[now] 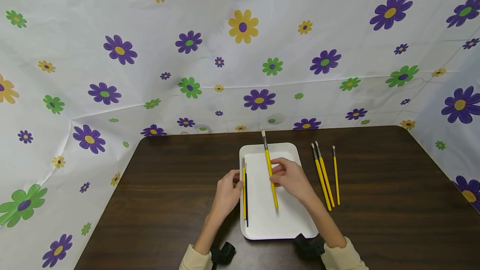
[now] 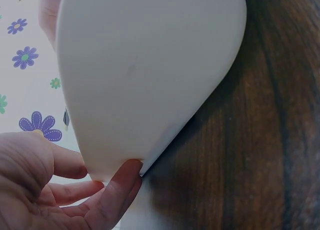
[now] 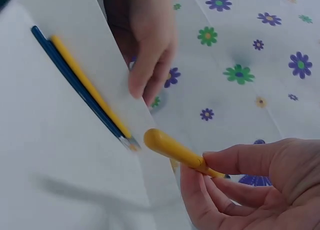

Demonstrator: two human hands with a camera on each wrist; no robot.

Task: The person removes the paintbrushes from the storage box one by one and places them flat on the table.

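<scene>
My right hand (image 1: 294, 180) pinches a yellow-handled paintbrush (image 1: 269, 166) between thumb and fingers, over a white tray (image 1: 292, 222). The brush's pale bristles point away from me, toward the tray's far edge. In the right wrist view, its rounded handle end (image 3: 159, 140) faces the camera. My left hand (image 1: 228, 193) holds the tray's left side; in the left wrist view, fingertips (image 2: 127, 172) press against the tray's wall (image 2: 150, 65). Along the left inside of the tray lie a thin yellow paintbrush (image 3: 90, 85) and a dark blue one (image 3: 72, 80), side by side.
Right of the tray, on the dark wooden table (image 1: 180, 178), lie three more yellow-handled paintbrushes: two close together (image 1: 321, 178) and a thinner one (image 1: 336, 178) apart. A flower-patterned white sheet (image 1: 210, 53) hangs behind the table and at both sides.
</scene>
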